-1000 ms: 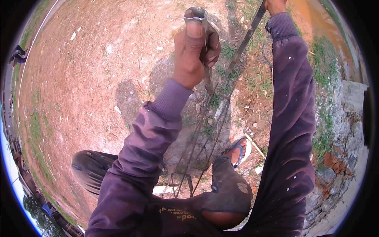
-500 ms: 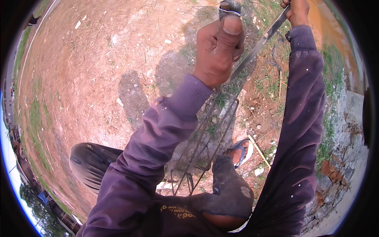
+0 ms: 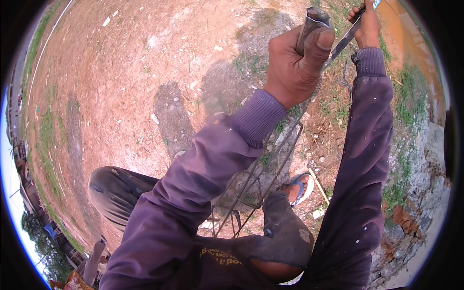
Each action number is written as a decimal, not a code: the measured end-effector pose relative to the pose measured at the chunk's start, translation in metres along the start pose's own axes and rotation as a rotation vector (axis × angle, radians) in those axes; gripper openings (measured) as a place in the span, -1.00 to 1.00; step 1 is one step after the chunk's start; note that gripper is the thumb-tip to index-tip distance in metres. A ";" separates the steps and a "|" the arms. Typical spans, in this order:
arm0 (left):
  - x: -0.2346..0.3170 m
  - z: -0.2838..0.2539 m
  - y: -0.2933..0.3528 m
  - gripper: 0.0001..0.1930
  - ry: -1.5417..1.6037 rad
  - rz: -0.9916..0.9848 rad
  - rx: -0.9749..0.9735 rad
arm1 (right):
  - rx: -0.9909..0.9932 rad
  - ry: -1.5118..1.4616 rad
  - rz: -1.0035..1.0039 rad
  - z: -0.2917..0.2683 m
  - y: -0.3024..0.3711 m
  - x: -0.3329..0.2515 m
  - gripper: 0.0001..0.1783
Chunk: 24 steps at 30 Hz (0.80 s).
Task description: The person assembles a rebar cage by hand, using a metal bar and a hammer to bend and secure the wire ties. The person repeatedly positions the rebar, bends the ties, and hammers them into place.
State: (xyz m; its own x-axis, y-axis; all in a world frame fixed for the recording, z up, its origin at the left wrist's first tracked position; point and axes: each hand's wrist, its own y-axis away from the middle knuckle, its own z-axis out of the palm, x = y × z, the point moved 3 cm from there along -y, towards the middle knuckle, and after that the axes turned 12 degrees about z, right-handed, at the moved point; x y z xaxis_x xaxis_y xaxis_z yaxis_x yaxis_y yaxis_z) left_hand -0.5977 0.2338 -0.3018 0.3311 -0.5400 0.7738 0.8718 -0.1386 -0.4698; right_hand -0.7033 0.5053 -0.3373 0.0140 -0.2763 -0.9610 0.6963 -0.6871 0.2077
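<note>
My left hand [image 3: 295, 67] is closed in a fist, thumb on top, around a dark hollow metal tube [image 3: 309, 24] whose end shows a brown core. At the upper right, my right hand [image 3: 366, 26] is wrapped round a long flat grey metal bar [image 3: 344, 44]. That bar slants down toward my left hand and passes behind it, so I cannot tell whether it meets the tube. Under my left forearm stands a frame of thin tied metal rods [image 3: 258, 186], partly covered by the sleeve.
Bare reddish ground [image 3: 121, 96] with pale chips spreads to the left. A sandalled foot [image 3: 297, 188] rests beside a thin stick [image 3: 319, 186]. Broken masonry [image 3: 408, 227] and a grey concrete edge [image 3: 435, 150] run along the right. An orange-brown surface [image 3: 403, 38] lies at the upper right.
My left hand has moved right with the tube, closer to my right hand, and the tube has tilted. My right hand sits slightly lower. A brownish shape has appeared at the lower left.
</note>
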 end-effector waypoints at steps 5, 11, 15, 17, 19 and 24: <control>0.000 0.001 -0.001 -0.43 -0.022 0.002 0.018 | -0.001 -0.012 -0.035 0.002 0.026 -0.014 -0.58; 0.007 0.012 0.001 -0.42 -0.181 0.107 -0.052 | -0.187 -0.059 -0.026 0.017 0.072 -0.035 -0.49; 0.007 0.007 0.000 -0.40 -0.079 0.041 0.076 | -0.132 -0.116 -0.117 0.012 0.134 -0.048 -0.44; 0.008 0.011 0.001 -0.38 -0.138 0.073 0.023 | -0.069 -0.081 -0.189 0.021 0.166 -0.053 -0.36; 0.009 0.015 0.001 -0.38 -0.191 0.130 -0.023 | -0.062 -0.073 -0.223 0.026 0.194 -0.059 -0.33; 0.007 0.004 0.002 -0.38 -0.146 0.040 0.049 | -0.189 -0.073 -0.289 0.040 0.240 -0.057 -0.42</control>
State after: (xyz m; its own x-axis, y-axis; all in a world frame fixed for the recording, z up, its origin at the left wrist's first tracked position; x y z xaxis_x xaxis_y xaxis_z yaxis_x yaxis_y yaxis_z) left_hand -0.5923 0.2335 -0.2956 0.4115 -0.4172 0.8103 0.8723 -0.0774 -0.4828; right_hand -0.5661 0.3292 -0.2253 -0.2500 -0.1408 -0.9579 0.7847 -0.6091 -0.1153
